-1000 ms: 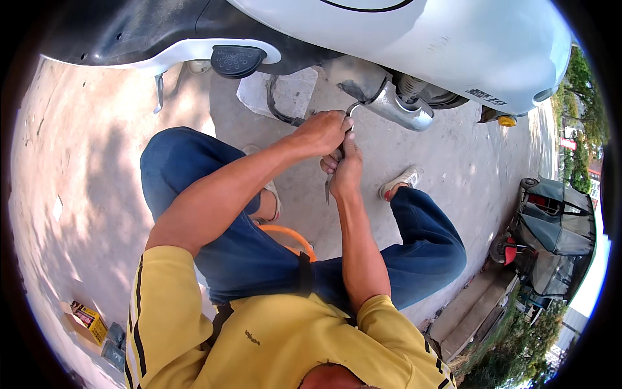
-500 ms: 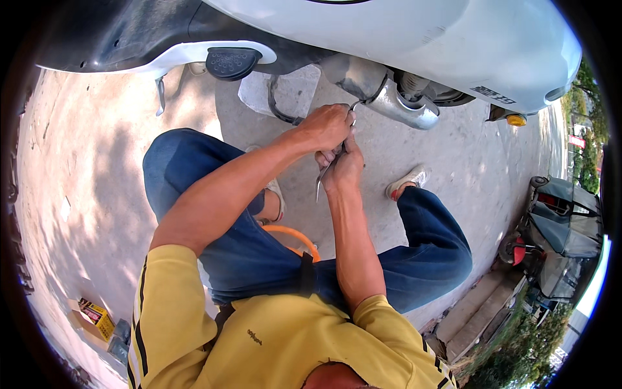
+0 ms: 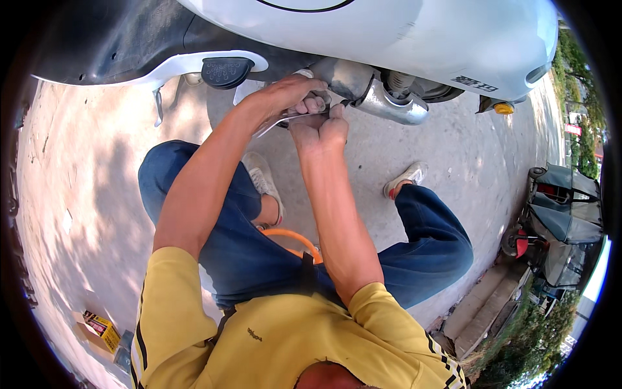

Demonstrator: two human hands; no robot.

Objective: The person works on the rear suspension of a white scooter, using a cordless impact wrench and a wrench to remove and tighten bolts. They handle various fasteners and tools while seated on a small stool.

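Note:
My left hand (image 3: 288, 96) and my right hand (image 3: 321, 129) are close together below the scooter's grey metal housing (image 3: 343, 78), fingers curled round a thin metal piece (image 3: 272, 126) whose end sticks out down to the left. What exactly lies between my fingers is partly hidden. Just right of them is a curved silver exhaust part (image 3: 395, 107) beside a shock absorber (image 3: 398, 81). The white scooter body (image 3: 389, 29) spans the top, with a black footrest (image 3: 227, 72) left of my hands. A translucent sheet (image 3: 246, 89) on the ground is mostly covered by my left arm.
An orange ring-shaped object (image 3: 288, 235) is between my legs. A cardboard box (image 3: 97, 330) with a yellow package sits at lower left. A covered three-wheeler (image 3: 564, 214) and long concrete slabs (image 3: 486, 305) are at right. A kickstand (image 3: 157, 107) hangs under the scooter.
Both hands have moved leftward and up toward the scooter's underside. The metal piece, earlier angled downward, now slants more to the left.

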